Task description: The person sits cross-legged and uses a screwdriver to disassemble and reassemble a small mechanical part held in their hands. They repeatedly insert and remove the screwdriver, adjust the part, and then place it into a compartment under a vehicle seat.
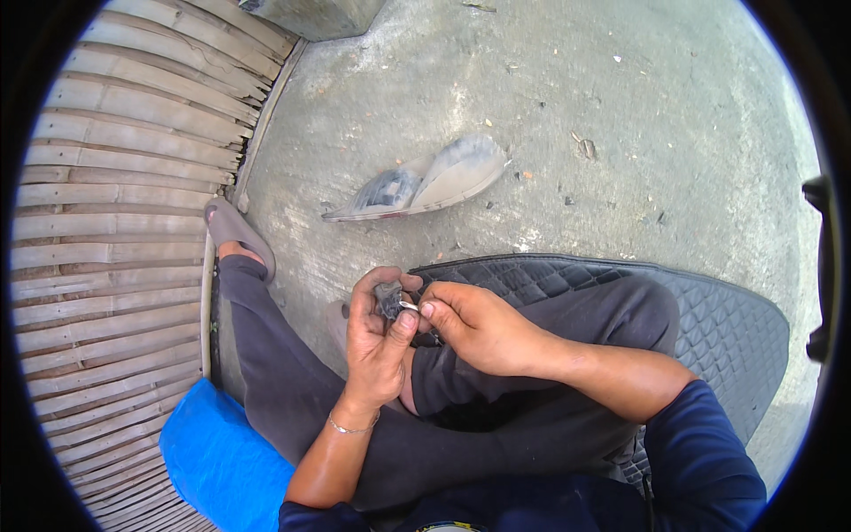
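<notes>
In front of my lap, my left hand (376, 355) is closed around a small dark grey lump-like part (388, 298), held up between its fingers and thumb. Close against it, my right hand (487, 330) pinches a small pale, shiny piece (409, 305) between thumb and forefinger. The pale piece touches or lies right by the dark part; whether the two are joined cannot be made out. The fingers hide much of both.
A dusty, translucent curved shell (443, 177), like a lamp cover, lies on the concrete floor (620, 133) ahead. I sit on a black quilted mat (709, 332). Bamboo slats (115, 266) line the left, near a blue bundle (222, 452). A block (328, 16) stands at the far left.
</notes>
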`<action>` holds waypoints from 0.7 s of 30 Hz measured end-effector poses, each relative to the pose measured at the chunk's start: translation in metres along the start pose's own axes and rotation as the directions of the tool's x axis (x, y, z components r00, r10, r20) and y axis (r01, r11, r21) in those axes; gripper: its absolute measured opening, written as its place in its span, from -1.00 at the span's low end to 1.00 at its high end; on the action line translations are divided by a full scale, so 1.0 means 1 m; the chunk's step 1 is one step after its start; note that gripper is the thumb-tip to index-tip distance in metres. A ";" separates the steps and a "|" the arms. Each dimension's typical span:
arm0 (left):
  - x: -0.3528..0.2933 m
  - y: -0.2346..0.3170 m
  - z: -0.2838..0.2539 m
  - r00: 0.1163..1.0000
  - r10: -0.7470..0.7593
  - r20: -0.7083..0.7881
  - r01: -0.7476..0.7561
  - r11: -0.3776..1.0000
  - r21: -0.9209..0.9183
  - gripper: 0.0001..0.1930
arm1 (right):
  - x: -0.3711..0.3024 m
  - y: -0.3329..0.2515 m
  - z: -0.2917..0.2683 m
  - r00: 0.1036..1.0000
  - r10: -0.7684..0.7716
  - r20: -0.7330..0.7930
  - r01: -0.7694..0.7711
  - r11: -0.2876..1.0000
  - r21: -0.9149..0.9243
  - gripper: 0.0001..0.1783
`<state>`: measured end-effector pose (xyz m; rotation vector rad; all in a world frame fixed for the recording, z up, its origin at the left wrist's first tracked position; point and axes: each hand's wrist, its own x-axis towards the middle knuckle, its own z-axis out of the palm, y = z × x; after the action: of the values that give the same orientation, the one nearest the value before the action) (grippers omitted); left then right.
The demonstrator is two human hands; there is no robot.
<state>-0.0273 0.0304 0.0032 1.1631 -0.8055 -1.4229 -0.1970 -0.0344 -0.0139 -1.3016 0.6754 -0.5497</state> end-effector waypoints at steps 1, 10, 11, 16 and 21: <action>0.000 0.001 0.000 1.000 0.001 0.010 -0.001 1.000 -0.002 -0.42 | 0.001 -0.001 -0.001 1.000 -0.004 0.000 0.004 1.000 -0.013 -0.70; 0.003 0.015 0.002 0.997 -0.036 0.074 0.031 0.997 0.070 -0.54 | 0.002 -0.007 -0.008 0.999 0.018 0.035 -0.016 0.998 -0.057 -0.68; 0.002 0.016 0.003 0.997 -0.058 0.056 0.050 0.991 0.123 -0.55 | 0.002 -0.007 -0.008 0.999 0.019 0.035 -0.017 0.999 -0.049 -0.68; 0.001 0.013 0.000 0.993 -0.088 0.073 0.073 0.980 0.186 -0.57 | 0.003 -0.010 -0.011 0.997 0.058 0.053 -0.048 0.985 -0.168 -0.65; 0.002 0.008 -0.006 0.989 -0.100 0.110 0.061 0.947 0.317 -0.60 | 0.001 -0.015 -0.014 0.989 0.139 0.056 -0.123 0.964 -0.235 -0.64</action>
<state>-0.0193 0.0277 0.0090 1.3691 -1.1136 -1.4821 -0.2067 -0.0475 -0.0010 -1.4738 0.7767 -0.3212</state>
